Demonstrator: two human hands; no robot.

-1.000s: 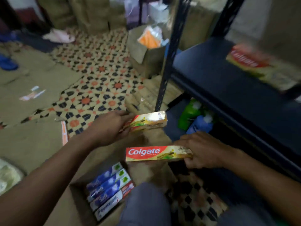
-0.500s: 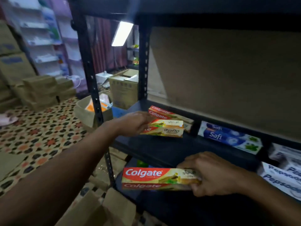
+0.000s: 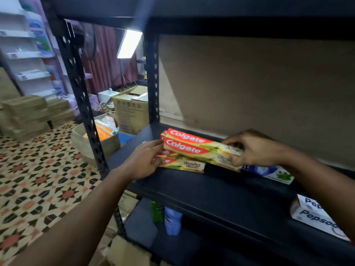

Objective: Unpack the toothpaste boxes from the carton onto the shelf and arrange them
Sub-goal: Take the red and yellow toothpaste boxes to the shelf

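Colgate boxes (image 3: 194, 144), where are they?

Small stack at the left of a black metal shelf (image 3: 211, 191). Red & yellow, long sides facing the viewer.

And the hands?

L hand (image 3: 144, 162): fingers curled over the left end of the front box (image 3: 190, 165), which lies flat on the shelf. R hand (image 3: 255, 150): fingers on top, thumb below, clamped on the right end of the top box (image 3: 182, 148), which sits tilted on the stack.

Anything nearby?

Blue & white box (image 3: 272, 173) just right of the stack, partly behind the R hand. White Pepsodent boxes (image 3: 315, 215) further right, nr the front edge. Bottles (image 3: 171, 219) on the level below. Patterned tile floor (image 3: 38, 179) at left.
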